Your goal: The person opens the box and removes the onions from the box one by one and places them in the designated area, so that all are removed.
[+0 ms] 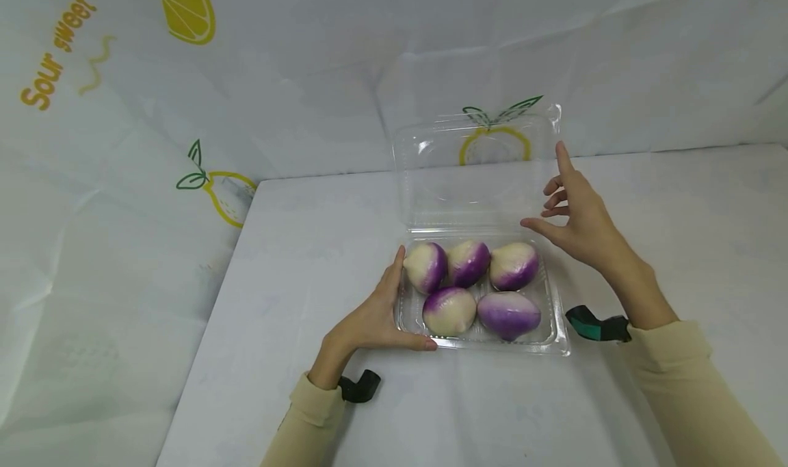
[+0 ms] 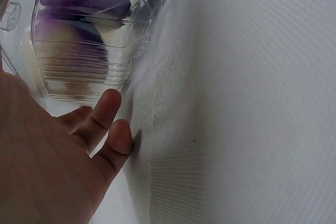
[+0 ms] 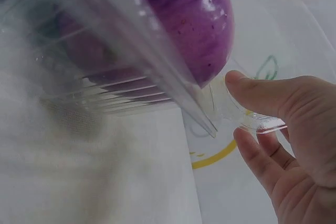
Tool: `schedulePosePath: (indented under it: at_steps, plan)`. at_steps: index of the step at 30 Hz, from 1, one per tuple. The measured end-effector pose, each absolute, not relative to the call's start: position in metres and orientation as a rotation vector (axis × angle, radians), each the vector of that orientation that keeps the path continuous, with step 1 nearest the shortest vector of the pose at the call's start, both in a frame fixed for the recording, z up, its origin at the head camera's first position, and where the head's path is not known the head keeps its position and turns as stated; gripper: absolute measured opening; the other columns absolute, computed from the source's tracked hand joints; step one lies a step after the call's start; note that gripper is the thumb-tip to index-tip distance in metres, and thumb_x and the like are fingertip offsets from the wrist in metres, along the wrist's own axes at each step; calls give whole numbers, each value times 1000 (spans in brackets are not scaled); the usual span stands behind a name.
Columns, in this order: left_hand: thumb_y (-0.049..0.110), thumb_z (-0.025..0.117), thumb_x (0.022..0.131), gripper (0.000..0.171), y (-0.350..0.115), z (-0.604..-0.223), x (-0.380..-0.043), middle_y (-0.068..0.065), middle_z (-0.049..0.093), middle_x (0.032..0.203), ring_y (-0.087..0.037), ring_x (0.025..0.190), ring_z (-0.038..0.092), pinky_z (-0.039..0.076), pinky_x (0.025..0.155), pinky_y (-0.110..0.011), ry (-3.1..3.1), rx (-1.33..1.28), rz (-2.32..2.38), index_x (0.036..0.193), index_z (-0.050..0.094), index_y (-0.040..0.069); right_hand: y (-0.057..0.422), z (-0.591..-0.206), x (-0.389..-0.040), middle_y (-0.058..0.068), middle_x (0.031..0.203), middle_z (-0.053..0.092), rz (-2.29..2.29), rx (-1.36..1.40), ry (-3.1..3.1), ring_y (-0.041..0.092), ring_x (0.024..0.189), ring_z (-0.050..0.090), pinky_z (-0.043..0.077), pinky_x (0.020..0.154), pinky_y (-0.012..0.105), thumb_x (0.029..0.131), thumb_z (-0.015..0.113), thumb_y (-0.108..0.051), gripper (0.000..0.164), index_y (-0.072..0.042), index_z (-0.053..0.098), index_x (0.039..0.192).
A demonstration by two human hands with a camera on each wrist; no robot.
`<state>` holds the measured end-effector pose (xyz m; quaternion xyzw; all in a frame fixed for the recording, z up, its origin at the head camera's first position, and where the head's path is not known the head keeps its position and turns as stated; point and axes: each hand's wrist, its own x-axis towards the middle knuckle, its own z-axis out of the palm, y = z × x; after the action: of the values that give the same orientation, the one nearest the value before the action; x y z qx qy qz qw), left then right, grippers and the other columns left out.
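Note:
A clear plastic clamshell box lies on the table, its lid raised at the back. Several purple-and-white turnips sit in the base in two rows. My left hand rests around the near left corner, thumb along the front rim and fingers beside the left wall; its loosely bent fingers show in the left wrist view. At the lid's right edge is my right hand, index finger extended upward, thumb toward the hinge. In the right wrist view the lid edge passes between thumb and fingers; contact is unclear.
The white-covered table extends around the box. Behind and to the left hangs a white sheet printed with lemons and lettering. A dark wrist camera sits at the left wrist, another camera at the right.

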<state>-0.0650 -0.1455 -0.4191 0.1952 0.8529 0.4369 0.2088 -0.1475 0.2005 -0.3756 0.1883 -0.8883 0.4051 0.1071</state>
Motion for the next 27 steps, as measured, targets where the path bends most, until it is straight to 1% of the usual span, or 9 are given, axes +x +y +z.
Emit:
schedulePosePath:
  at_steps: [2, 6, 8, 12, 14, 15, 19, 21, 27]
  plan:
    - [39, 97, 65, 155, -146, -419, -65, 1, -7, 173, -16, 160, 2, 17, 129, -48, 2373, 541, 1214, 161, -23, 24, 200, -377, -148, 22, 109, 50, 1194, 565, -2616, 22, 89, 56, 36, 82, -9, 75, 86, 7, 124, -8, 2, 165]
    - [39, 97, 65, 154, -146, -419, -64, 1, -5, 173, -16, 160, 4, 18, 129, -48, 2372, 526, 1209, 161, -24, 27, 200, -380, -150, 22, 111, 48, 1224, 569, -2615, 10, 87, 53, 40, 79, -7, 74, 87, 7, 124, -9, 5, 165]
    - [39, 97, 65, 154, -146, -419, -64, 1, -4, 173, -17, 160, 6, 19, 129, -48, 2372, 518, 1205, 161, -23, 27, 200, -381, -149, 22, 112, 49, 1236, 556, -2625, 8, 87, 52, 41, 78, -6, 75, 87, 6, 123, -9, 6, 165]
    - [39, 97, 66, 154, -146, -419, -64, -1, -2, 173, -17, 160, 7, 19, 129, -48, 2377, 523, 1202, 161, -23, 25, 202, -386, -148, 27, 117, 48, 1272, 530, -2671, 27, 92, 58, 41, 75, -5, 79, 85, 2, 116, -7, 7, 165]
    - [39, 97, 66, 154, -146, -419, -64, -1, -2, 173, -17, 160, 5, 19, 129, -48, 2382, 530, 1200, 161, -23, 25, 203, -387, -148, 28, 118, 49, 1252, 529, -2696, 36, 94, 60, 53, 77, 6, 81, 84, 1, 112, -5, 9, 165]
    - [39, 97, 66, 154, -146, -419, -63, -2, -2, 173, -16, 160, 5, 18, 129, -48, 2383, 534, 1201, 161, -23, 25, 203, -388, -148, 29, 118, 49, 1258, 529, -2705, 40, 94, 61, 53, 76, 7, 82, 83, 0, 110, -4, 10, 164]
    - [39, 97, 66, 154, -145, -419, -63, -1, -4, 173, -16, 160, 2, 17, 129, -49, 2391, 544, 1205, 161, -24, 26, 205, -390, -147, 30, 117, 50, 1278, 523, -2729, 44, 95, 62, 54, 75, 7, 86, 80, -2, 100, 0, 16, 163]
    - [39, 97, 66, 154, -145, -418, -62, -1, -4, 173, -17, 160, 2, 18, 129, -50, 2391, 542, 1213, 161, -23, 26, 206, -392, -147, 30, 118, 50, 1328, 510, -2744, 46, 97, 62, 41, 73, -5, 88, 79, -4, 96, 2, 18, 162]
    - [38, 96, 66, 153, -144, -419, -62, -5, 0, 173, -22, 161, 7, 20, 128, -52, 2393, 537, 1213, 162, -22, 23, 209, -396, -146, 28, 120, 54, 1356, 440, -2832, 49, 103, 63, 41, 72, -4, 96, 72, -17, 84, 4, 21, 160]
